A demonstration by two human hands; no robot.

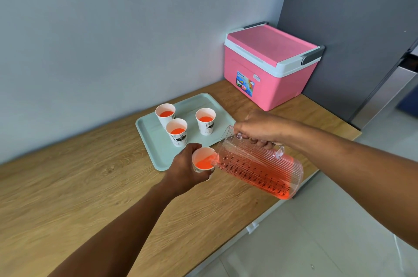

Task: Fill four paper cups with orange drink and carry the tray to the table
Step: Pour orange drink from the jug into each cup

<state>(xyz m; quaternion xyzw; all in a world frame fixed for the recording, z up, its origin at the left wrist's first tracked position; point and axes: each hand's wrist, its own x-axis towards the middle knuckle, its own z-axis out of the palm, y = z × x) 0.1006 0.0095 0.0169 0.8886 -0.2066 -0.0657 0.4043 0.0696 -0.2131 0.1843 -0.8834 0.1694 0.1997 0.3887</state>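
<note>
A pale green tray (149,132) lies on the wooden counter and carries three white paper cups holding orange drink: one at the back left (165,114), one in front of it (176,131) and one to the right (205,120). My left hand (184,167) grips a fourth paper cup (203,160), held tilted above the counter just off the tray's near edge. My right hand (255,128) holds the handle of a clear ribbed measuring jug (255,163), tipped left. Orange drink runs from its spout into the held cup.
A pink cooler box (269,68) with a white rim and grey handles stands at the counter's back right corner against the wall. The wooden counter (79,186) ends at the right, where a grey tiled floor (339,231) lies below. A grey fridge (352,27) stands beyond the cooler.
</note>
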